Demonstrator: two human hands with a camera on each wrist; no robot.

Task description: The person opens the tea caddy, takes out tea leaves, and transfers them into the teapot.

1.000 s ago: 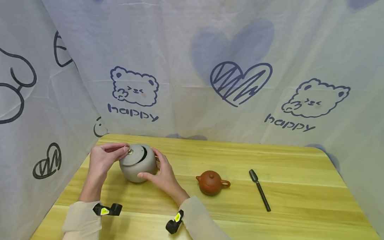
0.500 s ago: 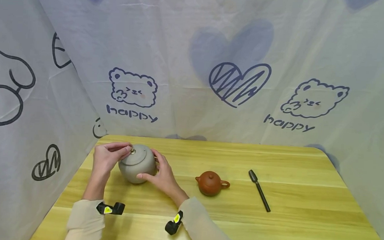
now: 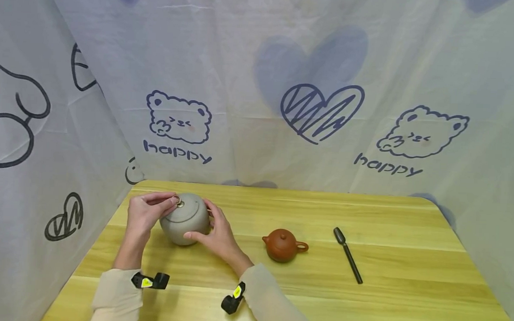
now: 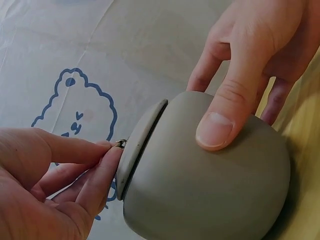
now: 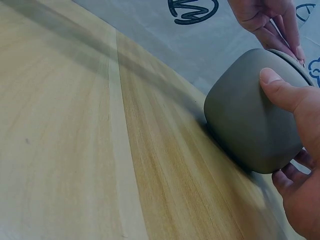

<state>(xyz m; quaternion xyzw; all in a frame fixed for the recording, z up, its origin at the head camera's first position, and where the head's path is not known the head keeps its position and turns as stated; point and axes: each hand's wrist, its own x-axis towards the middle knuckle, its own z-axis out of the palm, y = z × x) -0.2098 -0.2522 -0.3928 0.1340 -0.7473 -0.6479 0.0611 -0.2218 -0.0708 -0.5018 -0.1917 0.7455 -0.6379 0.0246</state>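
Note:
A round grey jar (image 3: 182,231) stands on the left of the table, its grey lid (image 3: 190,210) lying over the mouth. In the left wrist view the lid (image 4: 141,149) shows a thin dark gap along its edge. My left hand (image 3: 148,212) pinches the small metal ring (image 3: 178,200) on the lid between thumb and fingers. Around the jar's right side curls my right hand (image 3: 218,232), with the thumb on the near wall, as the right wrist view of the jar (image 5: 252,115) also shows. Some right fingers are hidden behind the jar.
A reddish-brown clay teapot (image 3: 282,246) sits to the right of the jar, spout towards it. Farther right lies a dark scoop-like utensil (image 3: 348,255) with a long handle. Printed cloth (image 3: 249,151) hangs behind the wooden table (image 3: 406,260) and at its left.
My left hand has shifted slightly right with the lid, and the wide dark opening at the jar's mouth has become covered. The right hand keeps its grip on the jar.

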